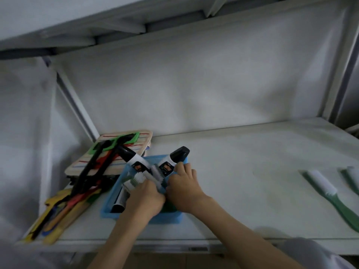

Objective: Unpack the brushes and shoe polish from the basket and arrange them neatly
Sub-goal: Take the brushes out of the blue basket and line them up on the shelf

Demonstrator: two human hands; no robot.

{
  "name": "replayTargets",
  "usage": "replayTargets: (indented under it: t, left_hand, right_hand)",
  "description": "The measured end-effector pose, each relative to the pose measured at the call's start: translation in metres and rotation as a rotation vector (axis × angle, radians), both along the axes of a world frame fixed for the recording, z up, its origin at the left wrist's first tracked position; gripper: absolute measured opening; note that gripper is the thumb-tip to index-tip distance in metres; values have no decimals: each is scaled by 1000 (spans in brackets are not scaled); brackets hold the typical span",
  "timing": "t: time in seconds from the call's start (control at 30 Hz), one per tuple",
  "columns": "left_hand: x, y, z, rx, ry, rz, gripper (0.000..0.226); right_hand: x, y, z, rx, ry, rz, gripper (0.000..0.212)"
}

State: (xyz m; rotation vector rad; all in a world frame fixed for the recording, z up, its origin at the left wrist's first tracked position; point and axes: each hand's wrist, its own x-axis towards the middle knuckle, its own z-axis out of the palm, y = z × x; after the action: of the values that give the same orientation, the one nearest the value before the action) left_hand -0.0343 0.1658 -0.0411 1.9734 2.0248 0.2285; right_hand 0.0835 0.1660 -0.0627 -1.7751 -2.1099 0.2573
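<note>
A blue basket [111, 199] sits on the white shelf at lower left of centre. Two shoe polish bottles with black caps lean out of it: one [134, 158] toward the left, the other [174, 158] toward the right. White-bristled brushes [155, 171] stick up between them. My left hand [144, 200] is inside the basket, closed around a brush. My right hand [183, 189] reaches in beside it, fingers curled at the right bottle's base and the brush; exactly what it grips is hidden. Two green-handled brushes lie on the shelf at the right: one [330, 195], another [352, 179] at the frame edge.
A striped wooden board [136, 144] and a pile of black, green, red and yellow tools [91, 171] lie left of the basket. More yellow wooden pieces [58, 216] reach the shelf's [242, 171] front left corner. An upper shelf hangs overhead.
</note>
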Motion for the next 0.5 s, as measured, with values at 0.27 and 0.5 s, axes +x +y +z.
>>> replayTargets:
  t: [0.27, 0.5]
  left_hand:
    - [19, 4, -1, -25, 75, 12, 25]
    - [21, 12, -9, -98, 129, -6, 17]
  right_hand:
    - [-9, 15, -1, -130, -226, -23, 21]
    - [-3, 10, 10, -76, 310, -136, 27]
